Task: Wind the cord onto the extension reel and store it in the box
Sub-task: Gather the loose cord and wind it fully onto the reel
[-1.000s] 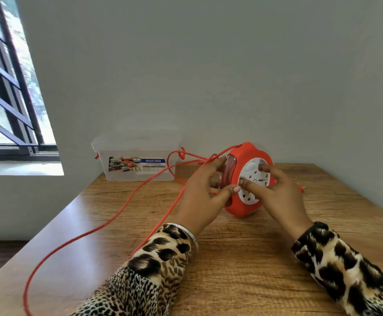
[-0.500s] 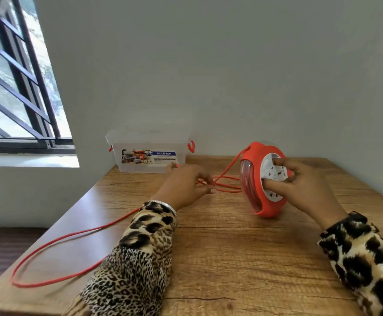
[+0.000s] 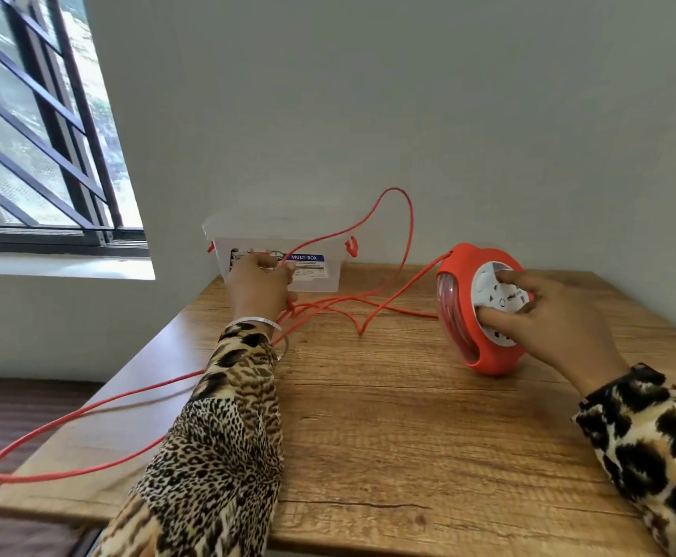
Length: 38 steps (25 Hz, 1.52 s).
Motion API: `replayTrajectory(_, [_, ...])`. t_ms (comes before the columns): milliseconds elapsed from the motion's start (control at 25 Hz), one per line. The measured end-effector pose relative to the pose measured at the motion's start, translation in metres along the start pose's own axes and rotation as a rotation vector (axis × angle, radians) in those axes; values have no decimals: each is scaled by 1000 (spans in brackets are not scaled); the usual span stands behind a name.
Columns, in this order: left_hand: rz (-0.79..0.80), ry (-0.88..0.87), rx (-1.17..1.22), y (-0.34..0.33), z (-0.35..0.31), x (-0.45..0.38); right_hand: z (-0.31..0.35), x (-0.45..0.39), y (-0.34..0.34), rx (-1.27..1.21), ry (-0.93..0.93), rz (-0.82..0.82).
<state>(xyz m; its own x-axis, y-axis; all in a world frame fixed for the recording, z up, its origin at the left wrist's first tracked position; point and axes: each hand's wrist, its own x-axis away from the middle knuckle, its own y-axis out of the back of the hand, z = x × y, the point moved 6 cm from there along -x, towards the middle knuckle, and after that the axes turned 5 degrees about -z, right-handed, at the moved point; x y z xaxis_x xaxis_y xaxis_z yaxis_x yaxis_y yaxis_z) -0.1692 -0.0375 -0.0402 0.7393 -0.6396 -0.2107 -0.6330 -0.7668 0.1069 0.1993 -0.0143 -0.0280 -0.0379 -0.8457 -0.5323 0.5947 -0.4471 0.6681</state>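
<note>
Grained wooden table (image 3: pixel 408 416); glossy plastic reel (image 3: pixel 459 315); translucent box (image 3: pixel 320 275).

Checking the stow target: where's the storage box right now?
In the head view the storage box sits at the table's far-left corner against the wall, lid on, just beyond the left hand gripping the cord.

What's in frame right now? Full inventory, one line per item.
extension reel: 1, orange with white socket face, upright on the table's right side
cord: 1, orange, runs from the reel in loose loops across the table and off its left edge
box: 1, clear plastic with orange latches and a MULTI-BOX label, lid on, at the table's far edge by the wall
table: 1, wood grain, fills the foreground
window: 1, dark bars, upper left
bangle: 1, silver, left wrist
left hand: grips the cord in front of the box
right hand: holds the reel's socket face
sleeves: 2, leopard print
</note>
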Motion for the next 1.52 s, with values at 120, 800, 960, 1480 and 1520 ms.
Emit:
replayTrajectory(120, [-36,38,-10,-2,4,0,9,3,-2,17,30,-41])
replayTrajectory(800, [-306,-483,-322,8,-48,30,18,9,-7,-17,84,-107])
replayTrajectory(960, [239,-1009,207,-30,-87,109,17,10,-9,-55,63,-102])
replayTrajectory(1480, [571,-319,-111,-115,-14,136,12,13,-17,-322,-106,-148])
replayTrajectory(1520, [558,-330,-80,-115,-14,135,11,14,-19,-409,-137,-139])
